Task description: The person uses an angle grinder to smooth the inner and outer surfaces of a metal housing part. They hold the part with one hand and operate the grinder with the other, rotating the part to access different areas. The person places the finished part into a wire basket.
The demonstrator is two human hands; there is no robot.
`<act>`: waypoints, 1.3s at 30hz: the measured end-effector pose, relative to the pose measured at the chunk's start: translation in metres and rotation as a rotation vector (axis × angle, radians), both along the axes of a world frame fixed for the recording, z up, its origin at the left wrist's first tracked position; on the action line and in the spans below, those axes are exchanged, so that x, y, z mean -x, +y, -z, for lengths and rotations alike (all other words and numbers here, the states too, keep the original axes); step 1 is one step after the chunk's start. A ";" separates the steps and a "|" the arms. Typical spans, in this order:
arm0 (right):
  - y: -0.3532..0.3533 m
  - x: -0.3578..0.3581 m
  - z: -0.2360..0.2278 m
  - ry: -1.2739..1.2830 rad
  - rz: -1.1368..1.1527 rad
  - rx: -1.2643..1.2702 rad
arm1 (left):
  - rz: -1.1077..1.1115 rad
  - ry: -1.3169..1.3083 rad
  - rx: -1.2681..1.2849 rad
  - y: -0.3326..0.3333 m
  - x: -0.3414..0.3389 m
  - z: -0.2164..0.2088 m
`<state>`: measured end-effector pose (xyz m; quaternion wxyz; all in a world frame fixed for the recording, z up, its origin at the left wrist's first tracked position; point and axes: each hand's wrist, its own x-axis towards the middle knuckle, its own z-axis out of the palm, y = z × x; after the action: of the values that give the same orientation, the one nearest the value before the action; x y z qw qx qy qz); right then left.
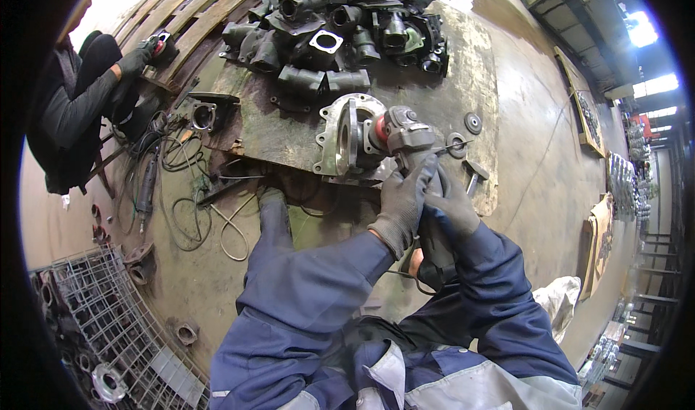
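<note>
Both my gloved hands are closed around an angle grinder. My left hand grips it just behind its head, with my right hand wrapped round the body beside it. A red disc on the grinder sits against, or very close to, a grey metal casting with a round flange; I cannot tell if they touch. The casting rests at the near edge of a worn tabletop. To the right of the grinder head lie a loose disc, a ring-shaped part and a hammer-like tool.
Dark castings are heaped on the table's far side. On the left, a co-worker holds a tool with a red part near a wooden pallet. Cables cover the floor there. A wire basket of parts stands lower left.
</note>
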<state>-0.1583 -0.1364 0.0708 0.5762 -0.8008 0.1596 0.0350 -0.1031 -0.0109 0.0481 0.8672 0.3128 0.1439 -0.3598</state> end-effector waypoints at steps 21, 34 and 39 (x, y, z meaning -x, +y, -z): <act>-0.032 0.018 -0.004 -0.221 0.184 -0.770 | 0.265 -0.875 -0.612 0.017 -0.018 -0.040; -0.074 0.055 -0.049 -0.308 0.397 -0.847 | 0.314 -0.666 -0.704 0.074 -0.084 0.064; -0.085 0.052 -0.047 -0.477 0.328 -0.820 | 0.304 -0.686 -0.554 0.080 -0.090 0.089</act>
<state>-0.2100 -0.2219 0.1178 0.8618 -0.4586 0.1202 -0.1802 -0.0132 0.0690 -0.0407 0.6860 0.6510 -0.1081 -0.3065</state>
